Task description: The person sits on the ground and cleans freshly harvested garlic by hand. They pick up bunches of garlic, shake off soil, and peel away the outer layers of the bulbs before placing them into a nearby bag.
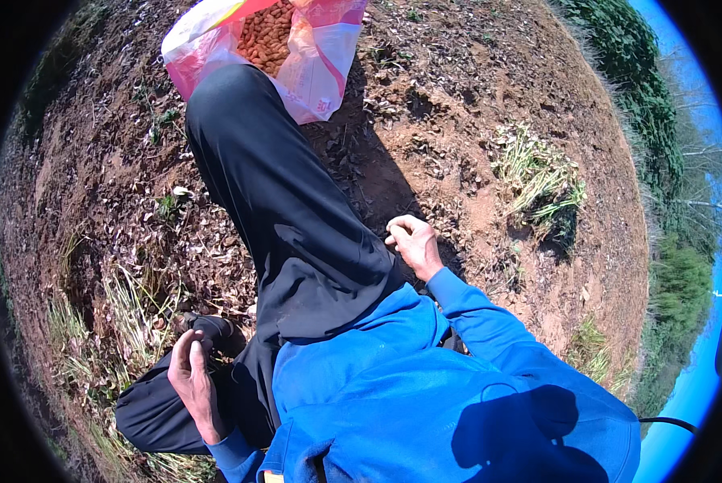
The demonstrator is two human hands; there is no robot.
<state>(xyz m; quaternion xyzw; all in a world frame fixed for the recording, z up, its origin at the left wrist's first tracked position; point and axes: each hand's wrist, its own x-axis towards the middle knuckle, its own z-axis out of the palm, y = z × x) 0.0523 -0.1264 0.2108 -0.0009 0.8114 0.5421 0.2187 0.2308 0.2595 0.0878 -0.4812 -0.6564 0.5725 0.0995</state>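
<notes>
My left hand [193, 374] is raised over my bent left leg, beside a dark shoe [213, 329]. Its fingers are bent toward the thumb, and whether anything small sits between them is hidden. On the other side, my right hand [416, 241] hangs beside my thigh, above dry soil. The fingers there are curled in and nothing shows in them. Beyond my raised knee stands a pink and white plastic sack [318, 72], its mouth spread wide. Unshelled peanuts [268, 39] fill the part I can see. Printing marks the sack's side.
Pulled plants with pale stems lie in a heap [542, 181] to the right. More dry stalks [131, 308] lie by my left foot. Brown soil [475, 199] strewn with dead leaves surrounds me. Green bushes [638, 90] border the field at the right.
</notes>
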